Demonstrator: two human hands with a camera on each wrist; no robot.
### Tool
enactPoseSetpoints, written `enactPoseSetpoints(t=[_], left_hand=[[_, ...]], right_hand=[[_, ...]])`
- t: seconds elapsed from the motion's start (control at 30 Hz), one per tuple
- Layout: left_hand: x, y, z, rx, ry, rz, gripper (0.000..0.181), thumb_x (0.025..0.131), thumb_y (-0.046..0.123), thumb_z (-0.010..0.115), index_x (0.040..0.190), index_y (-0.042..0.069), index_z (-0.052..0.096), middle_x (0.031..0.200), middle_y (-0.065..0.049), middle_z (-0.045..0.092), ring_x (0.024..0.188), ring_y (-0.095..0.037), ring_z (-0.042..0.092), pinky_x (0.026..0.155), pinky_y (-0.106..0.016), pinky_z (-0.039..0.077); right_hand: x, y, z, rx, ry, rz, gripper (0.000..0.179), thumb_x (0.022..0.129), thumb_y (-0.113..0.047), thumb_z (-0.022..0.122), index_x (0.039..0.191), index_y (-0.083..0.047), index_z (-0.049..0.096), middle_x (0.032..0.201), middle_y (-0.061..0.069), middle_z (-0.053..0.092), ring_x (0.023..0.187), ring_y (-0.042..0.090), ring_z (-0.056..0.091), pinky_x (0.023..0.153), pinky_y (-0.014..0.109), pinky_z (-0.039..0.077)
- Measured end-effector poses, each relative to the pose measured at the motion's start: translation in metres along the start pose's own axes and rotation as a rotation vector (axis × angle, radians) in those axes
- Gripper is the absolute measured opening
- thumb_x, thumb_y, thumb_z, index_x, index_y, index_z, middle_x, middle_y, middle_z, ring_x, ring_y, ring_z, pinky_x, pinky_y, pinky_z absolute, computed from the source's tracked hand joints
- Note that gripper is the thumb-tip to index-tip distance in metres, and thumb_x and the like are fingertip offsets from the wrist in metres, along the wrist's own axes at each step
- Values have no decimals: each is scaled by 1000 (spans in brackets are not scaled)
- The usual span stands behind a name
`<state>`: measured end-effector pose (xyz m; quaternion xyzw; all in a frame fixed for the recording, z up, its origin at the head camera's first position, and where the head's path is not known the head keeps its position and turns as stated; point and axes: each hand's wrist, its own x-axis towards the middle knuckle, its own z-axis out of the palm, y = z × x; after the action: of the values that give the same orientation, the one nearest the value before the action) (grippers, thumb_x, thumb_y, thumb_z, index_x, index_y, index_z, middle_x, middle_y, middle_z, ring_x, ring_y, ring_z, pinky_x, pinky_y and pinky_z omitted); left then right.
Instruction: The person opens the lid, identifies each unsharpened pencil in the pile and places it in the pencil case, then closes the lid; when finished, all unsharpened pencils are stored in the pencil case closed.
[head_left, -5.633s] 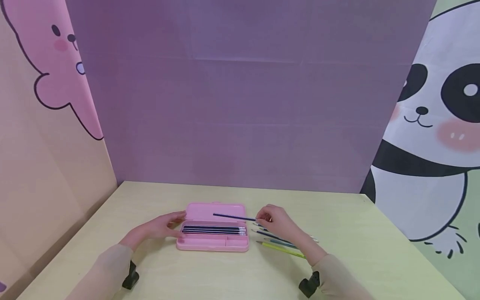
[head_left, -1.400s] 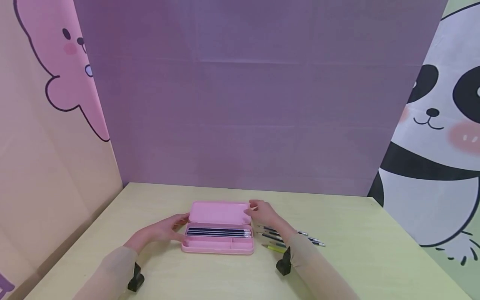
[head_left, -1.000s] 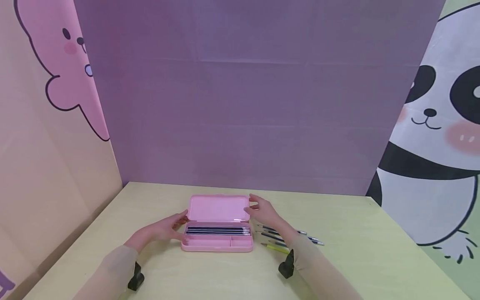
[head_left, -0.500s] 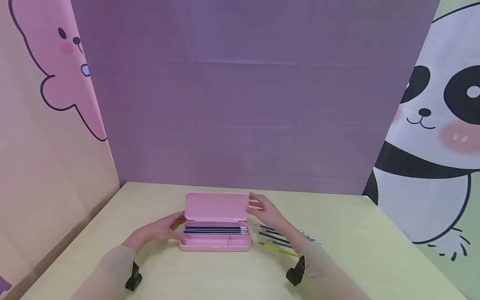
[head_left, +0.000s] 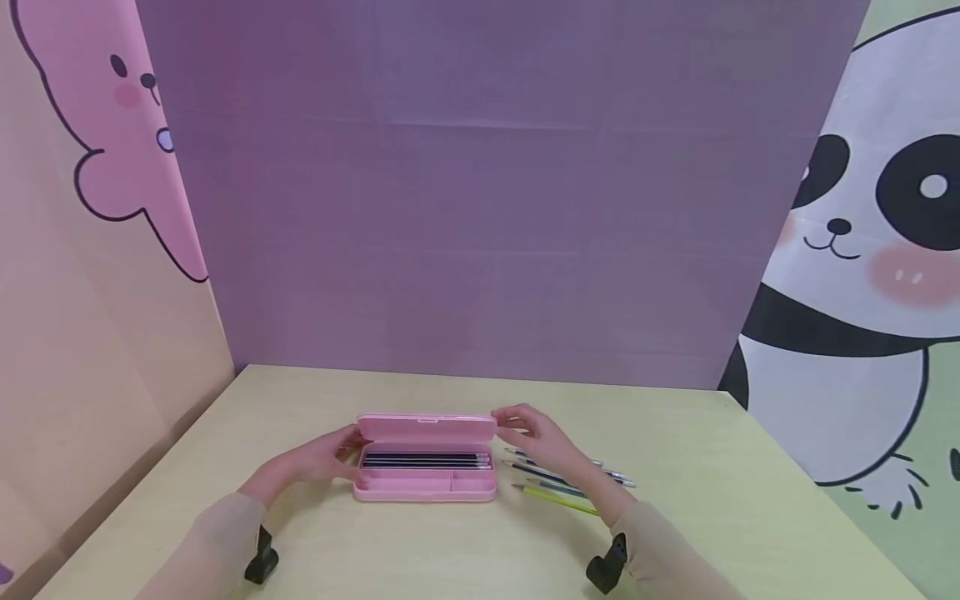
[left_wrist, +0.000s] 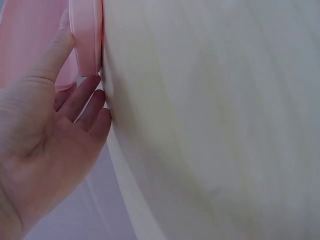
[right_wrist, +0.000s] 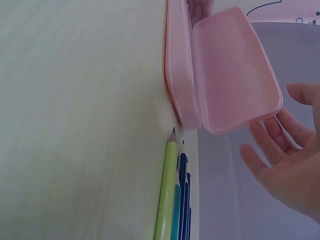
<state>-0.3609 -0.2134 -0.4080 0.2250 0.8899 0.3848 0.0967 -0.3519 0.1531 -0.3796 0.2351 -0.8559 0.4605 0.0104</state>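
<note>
A pink pencil case (head_left: 401, 484) lies on the table with several dark striped pencils (head_left: 427, 460) in its back compartment. Its hinged lid (head_left: 431, 429) stands raised and tilts forward over the base. My left hand (head_left: 318, 458) holds the case's left end, thumb at the front and fingers toward the back corner; the left wrist view shows the thumb (left_wrist: 52, 55) on the rim. At the lid's right edge is my right hand (head_left: 543, 437). In the right wrist view its loosely extended fingers (right_wrist: 267, 145) touch the lid's outer corner, with the thumb apart.
Right of the case, under my right forearm, lie several loose pencils (head_left: 551, 477), dark and teal. A thicker yellow-green pencil (head_left: 558, 499) is nearest the front. Behind the pale wooden table (head_left: 420, 550) stands a purple panel (head_left: 480, 208).
My right hand no longer holds the dark pencil it had earlier. It has moved to the lid, which rose from lying back and now leans forward. My left hand has stayed on the case.
</note>
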Motion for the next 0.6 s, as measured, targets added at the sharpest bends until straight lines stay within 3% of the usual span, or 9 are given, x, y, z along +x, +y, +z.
enactPoseSetpoints(t=[0.23, 0.43, 0.6], left_hand=[[-2, 0, 0, -28, -20, 2, 78, 77, 28, 77, 140, 5, 37, 139, -18, 44, 131, -41, 38, 110, -53, 30], [-1, -3, -1, -70, -59, 44, 74, 81, 18, 74, 142, 3, 34, 137, -20, 44, 127, -40, 40, 109, -54, 32], [-3, 0, 0, -68, -102, 2, 87, 76, 27, 78, 145, 4, 29, 144, -19, 35, 133, -37, 32, 112, -54, 27]], right_hand=[[-8, 0, 1, 1, -26, -3, 32, 95, -32, 55, 116, -9, 63, 115, 8, 63, 108, 26, 59, 93, 39, 52], [-9, 5, 8, -53, -29, -61, 24, 96, -27, 54, 103, -12, 70, 104, 3, 66, 100, 17, 59, 84, 26, 51], [-7, 7, 15, -26, -34, -81, 19, 93, -23, 60, 97, -10, 73, 101, 5, 67, 95, 10, 60, 79, 19, 51]])
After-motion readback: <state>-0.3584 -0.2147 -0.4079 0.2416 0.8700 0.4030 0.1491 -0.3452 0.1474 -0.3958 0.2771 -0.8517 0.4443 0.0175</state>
